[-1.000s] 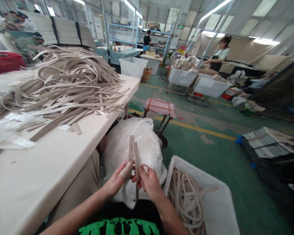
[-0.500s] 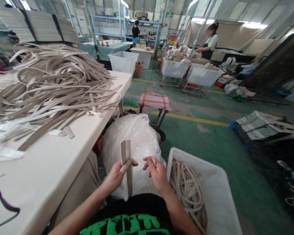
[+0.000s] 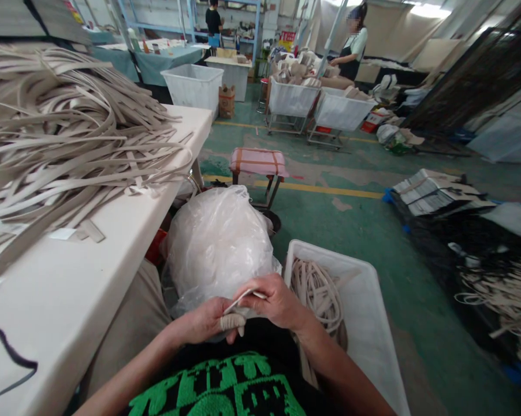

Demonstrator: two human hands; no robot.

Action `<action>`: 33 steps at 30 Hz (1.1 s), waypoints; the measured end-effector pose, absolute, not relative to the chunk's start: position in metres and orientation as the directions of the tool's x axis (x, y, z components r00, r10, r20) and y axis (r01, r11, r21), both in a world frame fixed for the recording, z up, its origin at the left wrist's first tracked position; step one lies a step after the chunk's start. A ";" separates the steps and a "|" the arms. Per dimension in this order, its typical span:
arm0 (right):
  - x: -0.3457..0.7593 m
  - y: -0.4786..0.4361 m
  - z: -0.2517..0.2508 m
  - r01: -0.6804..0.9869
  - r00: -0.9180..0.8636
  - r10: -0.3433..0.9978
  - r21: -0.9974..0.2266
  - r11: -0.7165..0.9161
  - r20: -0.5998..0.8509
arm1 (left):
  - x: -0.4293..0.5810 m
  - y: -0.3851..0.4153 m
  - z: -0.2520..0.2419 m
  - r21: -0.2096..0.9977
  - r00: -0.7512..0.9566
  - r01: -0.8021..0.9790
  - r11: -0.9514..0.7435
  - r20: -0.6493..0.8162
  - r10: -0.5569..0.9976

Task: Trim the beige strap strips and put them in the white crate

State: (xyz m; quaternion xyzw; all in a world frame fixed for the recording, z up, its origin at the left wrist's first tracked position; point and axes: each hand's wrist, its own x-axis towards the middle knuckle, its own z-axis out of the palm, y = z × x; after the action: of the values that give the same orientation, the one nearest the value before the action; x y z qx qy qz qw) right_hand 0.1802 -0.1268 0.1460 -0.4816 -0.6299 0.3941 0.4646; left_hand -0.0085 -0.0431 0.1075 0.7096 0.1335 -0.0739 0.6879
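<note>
A short beige fabric strip [image 3: 245, 293] is seen nearly edge-on, slightly bent, between my two hands in front of my body. Its near end is pinched by my left hand [image 3: 206, 319], whose thumb wears a pale wrapping. My right hand [image 3: 274, 299] grips the far part, fingers curled and thumb against it. Part of the strip is hidden by the fingers. Just beyond my hands bulges a large translucent plastic bag [image 3: 219, 245]. To my right a white bin [image 3: 362, 315] holds coiled beige strips [image 3: 319, 294].
On my left a white table [image 3: 82, 289] bears a heap of long beige strips [image 3: 82, 133] and a dark cord [image 3: 13, 352]. Ahead stands a pink-topped stool [image 3: 258, 162]. Strapped stacks [image 3: 434, 190] lie at right. Two people work further back near white carts [image 3: 293, 98].
My right hand has moved onto the strip and grips it. The strip has turned from upright to nearly edge-on, lower before my body. The view has shifted right and down.
</note>
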 end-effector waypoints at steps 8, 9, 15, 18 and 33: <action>0.229 -0.173 0.165 0.420 0.326 0.901 -0.898 0.133 0.287 | -0.007 -0.048 0.088 0.879 0.922 0.388 -0.279 -0.363 0.138; 0.240 -0.185 0.172 0.447 0.371 0.882 -0.888 0.105 0.291 | -0.007 -0.048 0.086 0.869 0.918 0.393 -0.302 -0.355 0.175; 0.298 -0.249 0.213 0.708 0.558 0.756 -0.672 -0.219 0.341 | -0.018 -0.026 0.074 0.857 0.826 0.457 -0.239 -0.310 0.471; 0.324 -0.266 0.203 0.721 0.646 0.713 -0.526 -0.452 0.272 | -0.026 -0.009 0.073 0.831 0.746 0.509 -0.225 -0.296 0.596; 0.391 -0.341 0.047 0.269 0.953 0.238 0.157 -0.950 -0.190 | -0.046 0.011 0.064 0.772 0.680 0.593 -0.229 -0.328 0.655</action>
State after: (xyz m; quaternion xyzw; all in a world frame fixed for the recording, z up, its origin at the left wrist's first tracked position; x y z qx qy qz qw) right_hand 0.3911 -0.3406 0.0475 -0.9839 -0.1287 0.0846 -0.0910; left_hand -0.0464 0.0109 0.0642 0.7832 0.3984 0.0328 0.4763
